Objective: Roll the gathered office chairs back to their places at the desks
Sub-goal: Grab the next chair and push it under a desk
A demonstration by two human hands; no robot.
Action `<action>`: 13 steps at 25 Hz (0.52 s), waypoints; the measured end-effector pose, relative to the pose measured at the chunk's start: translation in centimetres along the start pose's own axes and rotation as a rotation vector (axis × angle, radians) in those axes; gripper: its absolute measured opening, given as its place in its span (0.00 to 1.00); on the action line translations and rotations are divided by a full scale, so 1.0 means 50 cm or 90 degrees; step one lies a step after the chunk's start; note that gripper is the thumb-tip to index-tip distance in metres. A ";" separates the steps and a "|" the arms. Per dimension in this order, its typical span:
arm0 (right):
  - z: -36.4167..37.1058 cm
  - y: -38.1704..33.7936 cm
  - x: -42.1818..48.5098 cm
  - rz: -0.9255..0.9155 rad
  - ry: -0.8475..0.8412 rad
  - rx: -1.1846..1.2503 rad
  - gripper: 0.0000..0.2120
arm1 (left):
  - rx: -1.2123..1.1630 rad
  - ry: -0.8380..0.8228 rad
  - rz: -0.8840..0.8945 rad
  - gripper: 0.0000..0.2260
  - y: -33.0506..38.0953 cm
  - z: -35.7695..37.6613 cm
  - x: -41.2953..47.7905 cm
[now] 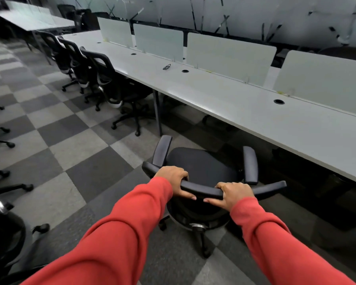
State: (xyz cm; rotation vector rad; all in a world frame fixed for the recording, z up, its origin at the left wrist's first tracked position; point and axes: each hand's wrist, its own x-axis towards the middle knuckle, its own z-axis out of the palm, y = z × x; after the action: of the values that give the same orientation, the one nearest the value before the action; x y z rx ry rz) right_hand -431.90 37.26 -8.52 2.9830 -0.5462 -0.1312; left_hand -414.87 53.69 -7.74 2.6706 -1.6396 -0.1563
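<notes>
A black office chair [201, 167] with two armrests stands in front of me, its seat facing the long white desk [255, 112]. My left hand [174, 179] grips the top bar of its backrest [267, 188] on the left. My right hand [233, 194] grips the same bar just right of the middle. Both thumbs lie under the bar. The chair's front sits a short way from the desk edge, at an unoccupied spot. Three more black chairs [111, 87] are tucked in at the desk farther left.
Frosted divider panels [230, 58] run along the desk's back. A desk leg [158, 114] stands left of the chair. Wheeled bases of other chairs [6, 186] crowd the left edge on the checkered carpet [74, 149]. A second desk [33, 19] stands far left.
</notes>
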 end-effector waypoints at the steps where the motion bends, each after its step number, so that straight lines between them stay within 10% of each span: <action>1: -0.002 -0.009 0.032 -0.001 0.003 0.000 0.39 | 0.001 0.007 -0.005 0.33 -0.028 -0.003 0.015; 13: -0.036 -0.177 0.338 0.068 -0.007 0.012 0.38 | 0.026 0.018 0.060 0.35 -0.380 -0.017 0.186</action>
State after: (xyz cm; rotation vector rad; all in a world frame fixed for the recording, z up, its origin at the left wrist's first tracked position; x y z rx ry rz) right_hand -412.88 39.63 -8.90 2.9648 -0.7094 -0.1344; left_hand -393.74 53.99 -8.72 2.6046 -1.7762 -0.0849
